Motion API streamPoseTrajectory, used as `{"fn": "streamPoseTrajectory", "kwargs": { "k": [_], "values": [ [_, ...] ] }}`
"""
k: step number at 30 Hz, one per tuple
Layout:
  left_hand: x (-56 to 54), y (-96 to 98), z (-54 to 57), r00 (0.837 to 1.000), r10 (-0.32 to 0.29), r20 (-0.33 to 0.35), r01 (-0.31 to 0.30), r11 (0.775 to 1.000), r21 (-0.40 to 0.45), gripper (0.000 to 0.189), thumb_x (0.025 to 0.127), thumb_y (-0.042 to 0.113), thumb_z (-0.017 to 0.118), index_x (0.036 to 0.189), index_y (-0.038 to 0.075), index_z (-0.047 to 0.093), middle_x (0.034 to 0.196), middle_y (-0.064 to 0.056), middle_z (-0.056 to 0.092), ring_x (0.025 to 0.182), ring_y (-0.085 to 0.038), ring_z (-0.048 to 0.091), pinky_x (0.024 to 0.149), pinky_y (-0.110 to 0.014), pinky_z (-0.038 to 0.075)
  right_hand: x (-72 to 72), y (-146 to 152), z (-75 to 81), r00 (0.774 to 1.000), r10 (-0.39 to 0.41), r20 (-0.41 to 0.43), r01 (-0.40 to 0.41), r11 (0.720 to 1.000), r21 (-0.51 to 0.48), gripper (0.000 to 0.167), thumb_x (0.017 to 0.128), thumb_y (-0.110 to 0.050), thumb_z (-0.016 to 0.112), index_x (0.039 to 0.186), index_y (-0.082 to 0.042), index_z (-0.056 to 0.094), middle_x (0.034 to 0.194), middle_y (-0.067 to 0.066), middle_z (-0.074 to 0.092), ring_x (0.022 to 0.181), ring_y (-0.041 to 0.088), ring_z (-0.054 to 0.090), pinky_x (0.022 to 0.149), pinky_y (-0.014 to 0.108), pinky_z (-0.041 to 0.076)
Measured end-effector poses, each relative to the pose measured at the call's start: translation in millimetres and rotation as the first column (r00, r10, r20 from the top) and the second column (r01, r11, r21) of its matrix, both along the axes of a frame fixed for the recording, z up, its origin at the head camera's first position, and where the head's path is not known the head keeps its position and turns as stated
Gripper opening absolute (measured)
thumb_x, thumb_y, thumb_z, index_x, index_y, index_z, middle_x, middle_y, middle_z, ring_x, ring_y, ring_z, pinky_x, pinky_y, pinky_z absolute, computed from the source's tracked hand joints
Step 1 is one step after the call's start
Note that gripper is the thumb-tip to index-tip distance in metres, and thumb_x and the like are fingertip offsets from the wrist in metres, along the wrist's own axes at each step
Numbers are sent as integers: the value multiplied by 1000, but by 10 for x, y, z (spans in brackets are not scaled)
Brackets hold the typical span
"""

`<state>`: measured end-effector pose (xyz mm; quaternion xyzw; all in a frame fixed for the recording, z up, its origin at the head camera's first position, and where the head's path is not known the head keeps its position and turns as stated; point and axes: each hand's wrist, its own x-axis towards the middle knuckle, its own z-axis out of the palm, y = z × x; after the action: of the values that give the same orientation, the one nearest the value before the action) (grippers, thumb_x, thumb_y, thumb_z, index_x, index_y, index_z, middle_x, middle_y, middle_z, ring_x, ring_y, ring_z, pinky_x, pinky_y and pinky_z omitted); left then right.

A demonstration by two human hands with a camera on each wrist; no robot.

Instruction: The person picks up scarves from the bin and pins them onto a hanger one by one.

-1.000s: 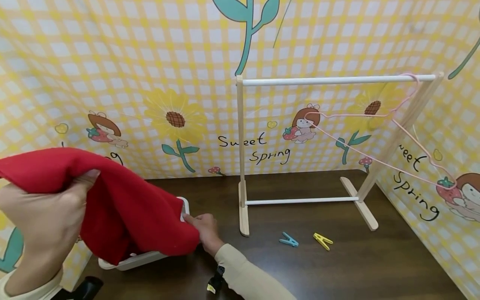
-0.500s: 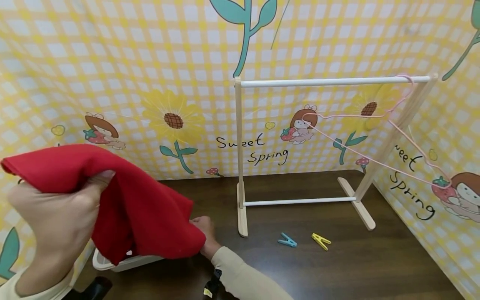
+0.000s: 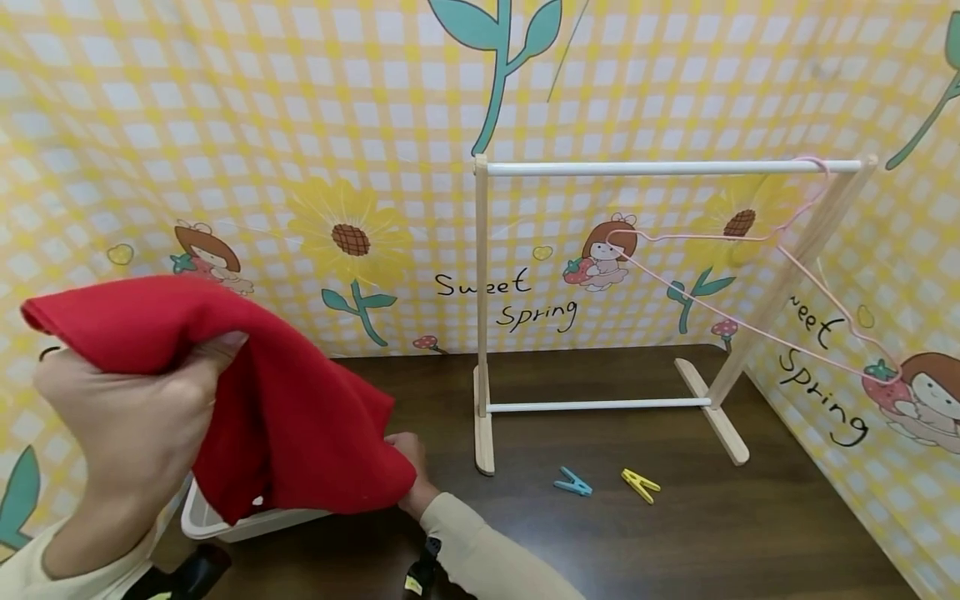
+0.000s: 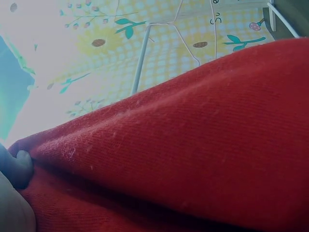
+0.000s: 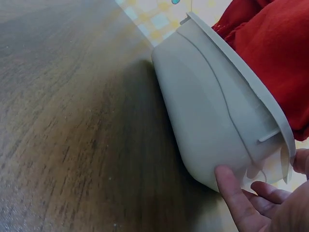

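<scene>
A soft, fine-ribbed red cloth (image 3: 322,433) hangs bunched from the left hand (image 3: 127,425), folded over at its top and draping in loose folds lower down. Behind it, largely hidden, a smooth off-white basin (image 5: 203,96) with a flared rim stands on the table (image 3: 600,542), held at one end by the right hand (image 5: 263,205).

Head view: the red cloth (image 3: 315,433) conceals most of the white basin (image 3: 262,526) and the fingertips of the right hand (image 3: 414,467). On the left hand (image 3: 135,408), the fingertips other than the thumb's are out of sight. A pale speck (image 3: 258,502) near the cloth's lower hem is too small to identify. Left wrist view: the left edge crops the left hand; the clothes rack (image 4: 140,60) passes behind the cloth. Right wrist view: the basin's wall hides its interior; the right hand is cut off at lower right.
</scene>
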<state>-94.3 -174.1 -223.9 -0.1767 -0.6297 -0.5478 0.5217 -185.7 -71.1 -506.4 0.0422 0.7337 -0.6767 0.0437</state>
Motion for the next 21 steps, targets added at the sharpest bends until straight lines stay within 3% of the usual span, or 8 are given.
{"fn": "streamPoseTrajectory", "kwargs": {
  "k": [4, 11, 17, 19, 20, 21],
  "values": [
    [-1, 42, 8, 1000, -10, 11, 10, 1000, 6, 13, 68, -20, 72, 81, -21, 70, 77, -7, 76, 73, -14, 68, 78, -21, 54, 18, 11, -15, 1000, 13, -4, -14, 1000, -21, 41, 79, 5, 43, 50, -20, 25, 54, -8, 18, 58, 12, 12, 51, 27, 13],
    [-28, 122, 36, 999, -50, 1, 50, 999, 2, 14, 68, -20, 72, 81, -21, 70, 79, -6, 76, 74, -16, 68, 76, -22, 54, 60, 34, -72, 1000, -5, -24, 0, 984, -178, 41, 85, 1, 42, 54, -22, 28, 56, -8, 23, 58, 9, 19, 53, 24, 21],
    [-53, 167, 51, 1000, -3, -11, 2, 1000, -29, 15, 67, -17, 75, 80, -20, 70, 78, 0, 75, 76, -13, 68, 76, -20, 53, 115, 61, -44, 997, -53, -50, 36, 957, -287, 41, 90, -6, 42, 55, -26, 31, 55, -13, 28, 58, 3, 28, 56, 20, 30],
    [-58, 182, 48, 1000, -8, -12, 8, 1000, -22, 14, 66, -18, 74, 79, -20, 70, 77, -1, 74, 75, -13, 68, 76, -20, 52, 77, 38, -162, 997, -51, -58, 29, 941, -337, 40, 93, -10, 43, 58, -25, 36, 58, -13, 33, 60, 5, 33, 58, 22, 34],
    [-61, 190, 47, 1000, -13, -12, 13, 1000, -18, 14, 66, -19, 74, 79, -20, 70, 77, -2, 74, 75, -14, 68, 75, -21, 53, 67, 30, -214, 993, -59, -100, 22, 943, -333, 39, 94, -10, 44, 58, -23, 39, 58, -10, 35, 60, 7, 35, 58, 23, 36],
    [-64, 198, 45, 1000, -17, -12, 17, 1000, -14, 14, 66, -19, 74, 79, -21, 70, 77, -3, 74, 75, -14, 68, 75, -21, 53, -10, -5, -408, 988, -59, -142, 8, 942, -336, 37, 96, -12, 44, 61, -23, 43, 59, -10, 39, 61, 7, 38, 58, 24, 37]
  ]
}}
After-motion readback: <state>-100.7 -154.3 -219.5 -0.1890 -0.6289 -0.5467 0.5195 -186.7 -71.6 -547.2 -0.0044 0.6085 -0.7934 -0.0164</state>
